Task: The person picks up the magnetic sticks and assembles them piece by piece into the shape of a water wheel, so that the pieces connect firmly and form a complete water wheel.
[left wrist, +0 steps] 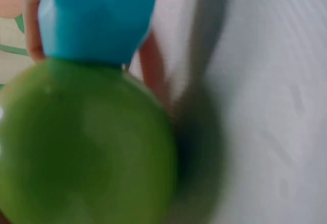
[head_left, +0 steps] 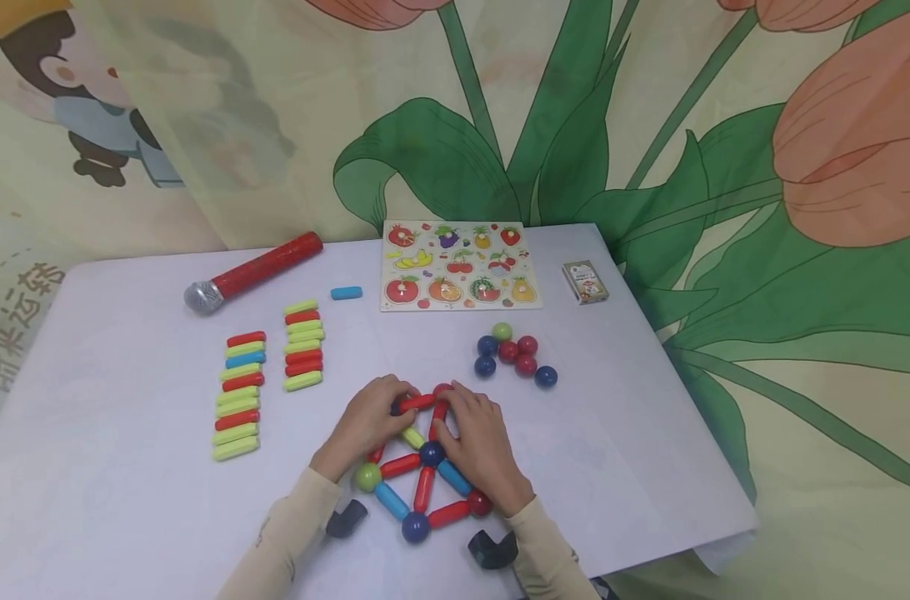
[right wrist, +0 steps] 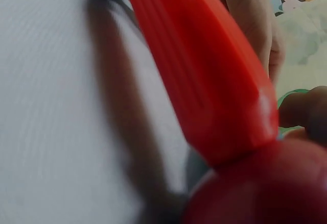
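A flat structure of balls and rods lies on the table below both hands. My left hand (head_left: 372,415) holds a dark blue ball (head_left: 397,407) at its far left corner, mostly covered by the fingers. From there a red rod (head_left: 417,402) runs to a red ball (head_left: 443,389), which the fingers of my right hand (head_left: 481,437) grip. Another blue ball (head_left: 431,453) forms the hub, with rods spreading from it. A green ball (left wrist: 87,142) joined to a blue rod (left wrist: 99,20) fills the left wrist view. In the right wrist view, a red rod (right wrist: 204,76) meets a red ball (right wrist: 265,188).
Loose balls (head_left: 508,352) lie beyond the right hand. Two columns of rods (head_left: 237,404) and a single blue rod (head_left: 346,293) are to the left. Farther back are a red microphone-like tube (head_left: 263,268), a fruit puzzle board (head_left: 461,267) and a small box (head_left: 586,282).
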Motion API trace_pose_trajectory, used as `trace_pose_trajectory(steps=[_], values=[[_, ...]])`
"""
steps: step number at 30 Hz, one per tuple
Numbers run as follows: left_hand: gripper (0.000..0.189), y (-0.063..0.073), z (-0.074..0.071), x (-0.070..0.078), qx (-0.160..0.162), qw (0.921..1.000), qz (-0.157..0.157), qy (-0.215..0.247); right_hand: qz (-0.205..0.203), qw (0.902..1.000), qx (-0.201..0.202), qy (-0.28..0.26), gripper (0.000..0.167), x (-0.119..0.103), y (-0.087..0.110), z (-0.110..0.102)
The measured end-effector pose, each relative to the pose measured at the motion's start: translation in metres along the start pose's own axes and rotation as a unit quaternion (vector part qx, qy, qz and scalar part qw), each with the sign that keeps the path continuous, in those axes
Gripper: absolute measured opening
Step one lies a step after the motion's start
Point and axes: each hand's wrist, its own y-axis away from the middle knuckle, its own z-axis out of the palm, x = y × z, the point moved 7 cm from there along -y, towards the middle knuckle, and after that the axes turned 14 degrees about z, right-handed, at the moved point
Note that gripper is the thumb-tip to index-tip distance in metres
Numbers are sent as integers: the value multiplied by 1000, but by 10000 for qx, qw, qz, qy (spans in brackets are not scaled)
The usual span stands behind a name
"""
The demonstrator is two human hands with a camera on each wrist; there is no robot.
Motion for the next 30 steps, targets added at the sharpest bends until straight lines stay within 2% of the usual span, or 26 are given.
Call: trace_pose_trajectory(steps=[5, 12, 16, 19, 23, 26, 30], values=[[34, 4, -2, -2, 99, 9999, 13, 21, 165, 9998, -1, -137, 56, 6, -1, 0], [32, 4, -2, -2, 137, 9999, 33, 78, 112, 9998, -101, -100, 55, 6, -3, 3], [34, 5, -1, -1, 117, 9999, 56, 97, 83, 9999, 6, -149, 55, 6, -2, 1], [37, 8, -2, -4, 98, 9998, 30, 159, -130, 9992, 338, -188, 54, 5, 4, -5], [35, 15, -6, -11, 109, 9997, 11, 205, -686, 9954, 661, -125, 42, 0, 20, -12], [31, 19, -9, -15, 102, 9998, 72, 179, -1093, 9931, 417, 97, 35, -7, 33, -10], [30, 24, -14, -18, 112, 9998, 76, 154, -1248, 9916, -54, 327, 38, -13, 42, 0]])
